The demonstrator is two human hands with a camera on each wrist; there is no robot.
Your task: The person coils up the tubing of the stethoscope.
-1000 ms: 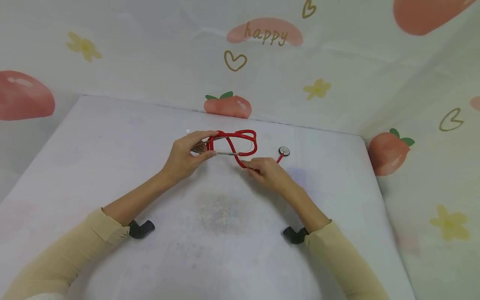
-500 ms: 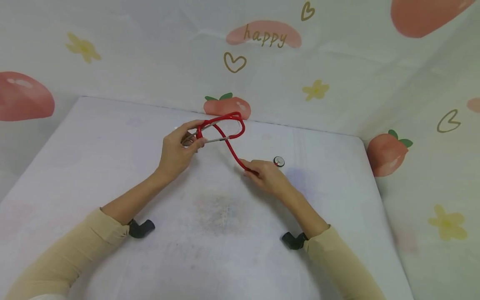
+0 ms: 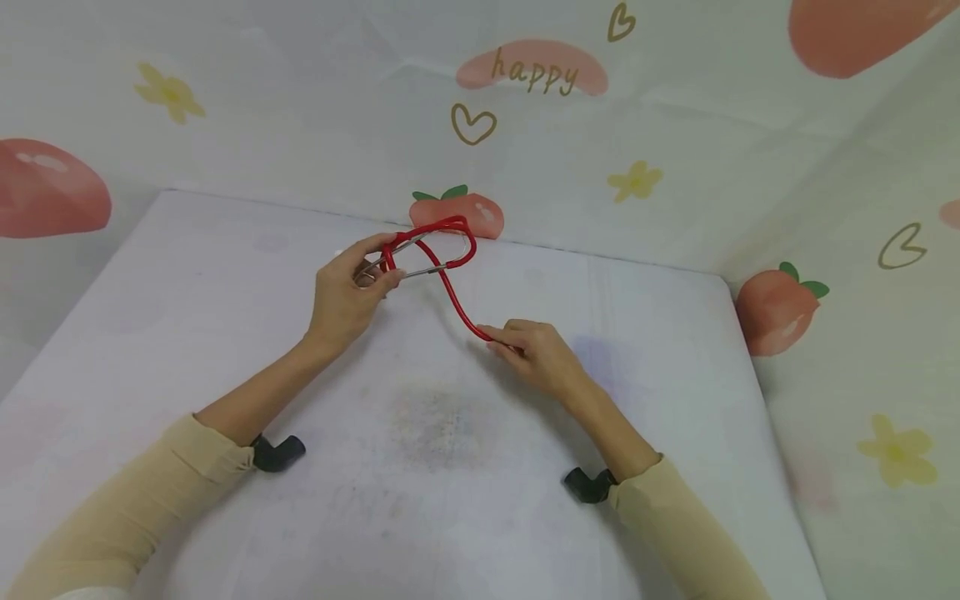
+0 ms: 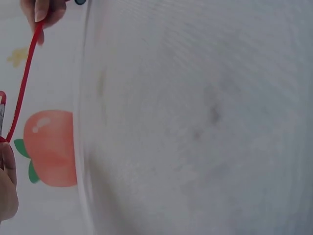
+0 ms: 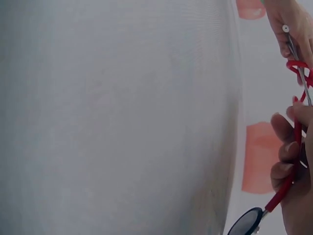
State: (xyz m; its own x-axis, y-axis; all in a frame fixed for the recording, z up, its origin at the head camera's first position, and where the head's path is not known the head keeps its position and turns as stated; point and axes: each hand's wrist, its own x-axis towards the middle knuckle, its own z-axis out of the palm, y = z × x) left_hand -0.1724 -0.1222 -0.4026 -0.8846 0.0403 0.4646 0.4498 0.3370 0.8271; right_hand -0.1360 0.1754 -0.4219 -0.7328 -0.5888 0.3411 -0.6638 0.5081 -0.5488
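Note:
A stethoscope with red tubing and metal ear tubes is held up over the white table between both hands. My left hand grips its folded upper part, where the red tube loops round the metal. The right hand holds the tube lower down, fingers curled round it. Between the hands the tube runs in a slack slope. In the right wrist view the round chestpiece hangs below the right hand; the head view hides it behind that hand. A white eartip shows at the left hand.
The white table has a greyish stain in its middle. A patterned backdrop with fruit and flowers stands along its back and right edges. Black curved pieces are worn at both wrists by the tan sleeves.
My left hand has moved left and up with the stethoscope's looped part, stretching the tube out between the hands. The right hand stays nearly in place; the chestpiece has dropped from view behind it.

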